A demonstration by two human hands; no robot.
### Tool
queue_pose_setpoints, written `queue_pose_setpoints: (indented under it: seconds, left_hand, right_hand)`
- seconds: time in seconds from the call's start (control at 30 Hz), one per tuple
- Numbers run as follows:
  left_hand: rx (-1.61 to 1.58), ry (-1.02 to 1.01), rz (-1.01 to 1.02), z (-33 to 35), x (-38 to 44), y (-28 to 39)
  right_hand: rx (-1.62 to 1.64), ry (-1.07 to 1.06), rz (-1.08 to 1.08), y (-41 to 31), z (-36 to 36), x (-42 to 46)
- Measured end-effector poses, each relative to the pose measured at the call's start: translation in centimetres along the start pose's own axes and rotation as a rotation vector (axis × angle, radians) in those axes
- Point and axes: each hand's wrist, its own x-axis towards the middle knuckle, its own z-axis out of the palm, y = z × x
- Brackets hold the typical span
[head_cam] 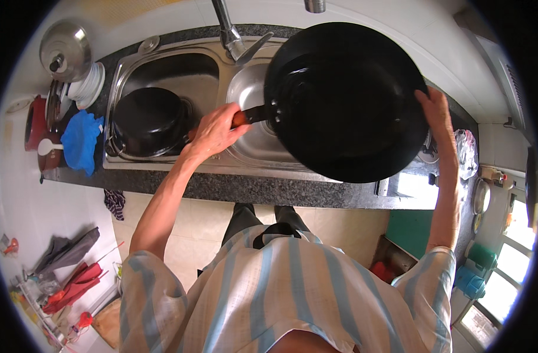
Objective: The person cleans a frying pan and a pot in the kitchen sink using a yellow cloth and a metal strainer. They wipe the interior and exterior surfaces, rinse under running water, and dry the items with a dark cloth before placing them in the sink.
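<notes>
A large black wok (348,101) is held up over the right bowl of the stainless steel sink (247,154). My left hand (216,132) is closed around its handle, whose orange-brown part shows at the fingers. At the far side, my right hand (435,108) grips the wok's rim. Part of the right bowl is hidden beneath the wok. In the left bowl lies a dark pan (147,119), partly behind my left hand. The faucet (235,42) stands behind the sink, between the two bowls.
Left of the sink are a metal lid (66,50), white plates (88,86), a blue plastic bag (81,141) and a white spoon or ladle (46,147). A clear plastic bag (466,152) lies on the right. The granite counter edge (269,189) runs in front of my body.
</notes>
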Motion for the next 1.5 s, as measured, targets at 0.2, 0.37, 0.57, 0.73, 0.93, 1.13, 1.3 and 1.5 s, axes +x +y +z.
queue_pose_setpoints:
  seconds: [0.2,0.37,0.57,0.73,0.93,1.13,1.3,1.5]
  left_hand:
    - [-0.104,-0.102,0.065,3.6,4.4,2.1]
    - [-0.323,-0.196,-0.018,6.7,6.3,3.1]
    - [-0.47,-0.087,0.108,14.2,6.3,1.4]
    - [-0.364,-0.075,0.102,15.4,5.3,3.5]
    - [-0.436,-0.056,0.011,16.6,5.9,5.0]
    - [-0.491,-0.104,0.03,17.9,6.9,6.7]
    - [-0.383,-0.082,0.074,12.3,7.3,6.4]
    - [0.149,0.052,0.144,2.6,5.1,3.4]
  right_hand:
    - [0.012,-0.041,0.016,1.0,-6.6,1.7]
    - [-0.148,-0.058,-0.032,-0.6,-9.2,4.0]
    - [-0.571,-0.114,-0.131,-6.6,-9.1,5.6]
    - [-0.715,-0.055,-0.144,-12.1,-7.4,3.4]
    - [-0.784,-0.029,-0.241,-14.6,-7.4,2.4]
    - [-0.796,0.001,-0.293,-13.6,-10.0,1.7]
    - [-0.441,-0.065,-0.204,-5.6,-12.5,2.4]
    - [0.069,-0.278,0.151,3.5,-7.0,-0.2]
